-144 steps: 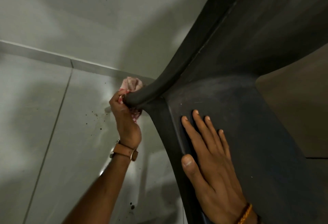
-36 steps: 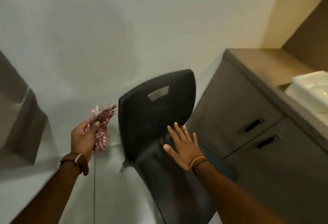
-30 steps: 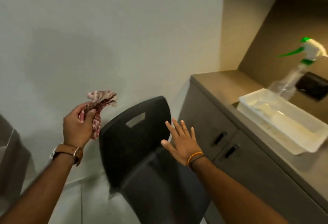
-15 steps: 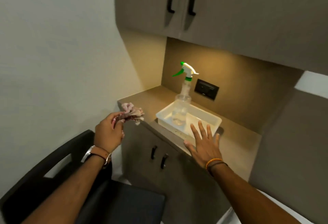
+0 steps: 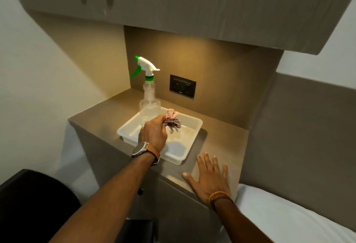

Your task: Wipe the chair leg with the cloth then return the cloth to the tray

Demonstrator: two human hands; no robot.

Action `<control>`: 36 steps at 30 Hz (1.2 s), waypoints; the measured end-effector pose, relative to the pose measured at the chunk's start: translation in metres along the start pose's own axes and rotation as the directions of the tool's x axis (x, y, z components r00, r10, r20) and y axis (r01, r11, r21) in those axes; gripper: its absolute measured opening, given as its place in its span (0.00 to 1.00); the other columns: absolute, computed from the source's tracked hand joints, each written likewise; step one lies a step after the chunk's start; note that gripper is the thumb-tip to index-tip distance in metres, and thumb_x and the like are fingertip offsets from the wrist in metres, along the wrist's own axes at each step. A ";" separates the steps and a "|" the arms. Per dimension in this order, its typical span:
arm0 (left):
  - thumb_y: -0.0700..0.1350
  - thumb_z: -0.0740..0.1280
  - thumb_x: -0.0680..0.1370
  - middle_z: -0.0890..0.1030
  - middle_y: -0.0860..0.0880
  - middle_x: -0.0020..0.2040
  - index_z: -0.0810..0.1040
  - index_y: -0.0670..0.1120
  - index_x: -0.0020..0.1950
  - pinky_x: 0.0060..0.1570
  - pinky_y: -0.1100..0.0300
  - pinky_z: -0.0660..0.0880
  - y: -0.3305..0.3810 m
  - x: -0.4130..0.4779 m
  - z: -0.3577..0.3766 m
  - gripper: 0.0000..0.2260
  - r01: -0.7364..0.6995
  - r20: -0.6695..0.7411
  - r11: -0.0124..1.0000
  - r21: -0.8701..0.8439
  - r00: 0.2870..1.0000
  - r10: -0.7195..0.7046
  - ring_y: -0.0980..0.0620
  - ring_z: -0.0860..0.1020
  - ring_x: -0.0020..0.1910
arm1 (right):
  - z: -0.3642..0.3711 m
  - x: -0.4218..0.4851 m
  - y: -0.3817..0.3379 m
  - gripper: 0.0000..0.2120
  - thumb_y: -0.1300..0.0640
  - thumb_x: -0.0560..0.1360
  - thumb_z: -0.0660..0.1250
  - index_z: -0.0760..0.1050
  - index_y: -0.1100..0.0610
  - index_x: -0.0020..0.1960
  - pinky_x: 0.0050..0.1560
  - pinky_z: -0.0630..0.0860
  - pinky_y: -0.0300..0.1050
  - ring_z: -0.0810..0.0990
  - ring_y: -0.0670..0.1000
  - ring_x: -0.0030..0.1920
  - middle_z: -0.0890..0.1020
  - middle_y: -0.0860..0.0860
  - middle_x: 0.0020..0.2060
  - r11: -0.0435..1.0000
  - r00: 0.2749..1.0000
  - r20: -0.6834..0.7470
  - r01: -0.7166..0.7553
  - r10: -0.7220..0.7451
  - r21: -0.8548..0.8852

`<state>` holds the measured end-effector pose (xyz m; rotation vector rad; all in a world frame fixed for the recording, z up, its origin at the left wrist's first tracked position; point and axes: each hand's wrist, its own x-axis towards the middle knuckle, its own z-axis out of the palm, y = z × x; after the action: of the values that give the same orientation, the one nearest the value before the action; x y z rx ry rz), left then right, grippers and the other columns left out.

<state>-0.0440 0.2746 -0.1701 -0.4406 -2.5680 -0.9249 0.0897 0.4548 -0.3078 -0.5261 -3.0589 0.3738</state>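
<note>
My left hand (image 5: 153, 133) grips a crumpled pink-and-white cloth (image 5: 173, 120) and holds it in the air just over the middle of the white plastic tray (image 5: 189, 142). The tray sits on a brown cabinet top. My right hand (image 5: 209, 180) lies flat, fingers spread, on the cabinet top near its front edge, right of the tray, and holds nothing. The black chair (image 5: 36, 204) shows at the lower left; its legs are out of sight.
A clear spray bottle (image 5: 149, 96) with a green-and-white trigger stands in the tray's back left corner. A black wall socket (image 5: 182, 88) is behind it. Upper cabinets (image 5: 192, 2) hang overhead. White bedding (image 5: 289, 217) lies at the lower right.
My left hand has carried the cloth from beside the cabinet's left corner to over the tray. My right hand has come down flat on the cabinet top. The view has tilted down towards the tray.
</note>
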 end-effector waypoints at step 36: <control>0.66 0.52 0.81 0.64 0.44 0.83 0.62 0.45 0.82 0.80 0.45 0.55 -0.024 0.017 -0.123 0.36 -0.318 0.226 0.854 0.412 0.944 0.242 0.41 0.58 0.84 | -0.136 -0.033 -0.068 0.48 0.26 0.77 0.62 0.43 0.44 0.87 0.84 0.39 0.71 0.45 0.56 0.88 0.48 0.46 0.88 0.956 0.998 -0.054 0.039 -0.024 0.292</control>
<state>-0.0396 0.1788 -0.0870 -0.7546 -2.6531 -0.1900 0.1065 0.4130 -0.1592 -0.4626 -2.8833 0.7836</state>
